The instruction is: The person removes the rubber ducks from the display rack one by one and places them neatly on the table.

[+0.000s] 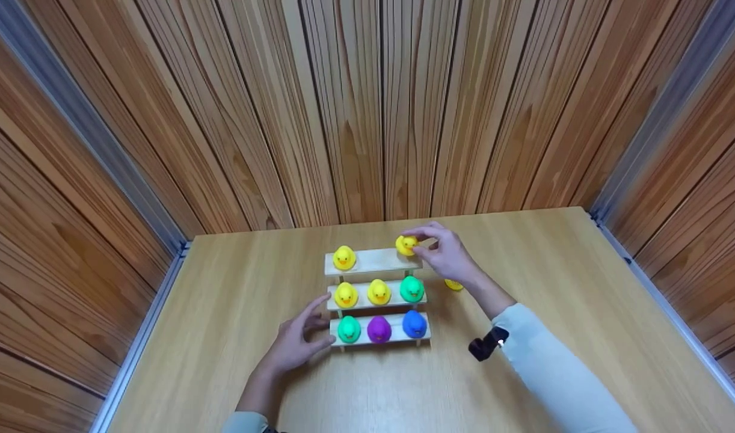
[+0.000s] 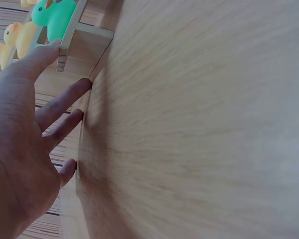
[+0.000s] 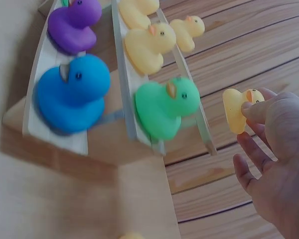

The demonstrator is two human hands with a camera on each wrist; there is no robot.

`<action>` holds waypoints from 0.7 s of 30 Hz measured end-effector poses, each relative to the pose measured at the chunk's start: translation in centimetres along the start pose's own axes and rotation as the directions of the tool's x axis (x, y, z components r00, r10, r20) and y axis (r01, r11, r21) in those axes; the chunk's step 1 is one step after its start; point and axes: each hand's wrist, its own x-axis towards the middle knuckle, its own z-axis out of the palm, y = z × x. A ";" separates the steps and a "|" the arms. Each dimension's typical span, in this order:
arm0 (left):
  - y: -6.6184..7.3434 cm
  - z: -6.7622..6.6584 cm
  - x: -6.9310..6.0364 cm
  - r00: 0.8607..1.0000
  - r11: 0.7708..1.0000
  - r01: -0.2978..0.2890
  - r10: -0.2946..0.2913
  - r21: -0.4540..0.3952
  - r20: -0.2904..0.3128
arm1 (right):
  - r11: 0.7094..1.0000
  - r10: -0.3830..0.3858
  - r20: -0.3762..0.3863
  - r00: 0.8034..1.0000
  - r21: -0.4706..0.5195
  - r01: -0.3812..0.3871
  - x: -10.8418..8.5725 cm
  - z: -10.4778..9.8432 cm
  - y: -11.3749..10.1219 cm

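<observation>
A yellow rubber duck (image 3: 233, 110) is pinched between thumb and fingers of my right hand (image 1: 447, 254), at the right end of the top tier of a small wooden rack (image 1: 376, 260). Another yellow duck (image 1: 344, 258) sits at that tier's left end. On the middle tier stand two yellow ducks and a green duck (image 3: 167, 107). The lowest tier holds a green duck (image 2: 55, 19), a purple duck (image 1: 379, 329) and a blue duck (image 1: 414, 324). My left hand (image 1: 295, 340) has its fingers spread at the rack's left side, the thumb by the lowest tier's end.
One more yellow duck (image 1: 453, 284) lies on the wooden table (image 1: 223, 337) to the right of the rack, partly hidden by my right forearm. Wood-panelled walls (image 1: 361, 114) rise behind the table and on both sides. Metal rails (image 1: 145, 319) run along the table's side edges.
</observation>
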 end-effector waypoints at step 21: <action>0.1 -0.1 0.0 1.000 1.000 0.014 -0.014 0.009 0.002 | 0.996 0.047 -0.048 0.998 -0.067 -0.050 -3.2 -5.5 6.2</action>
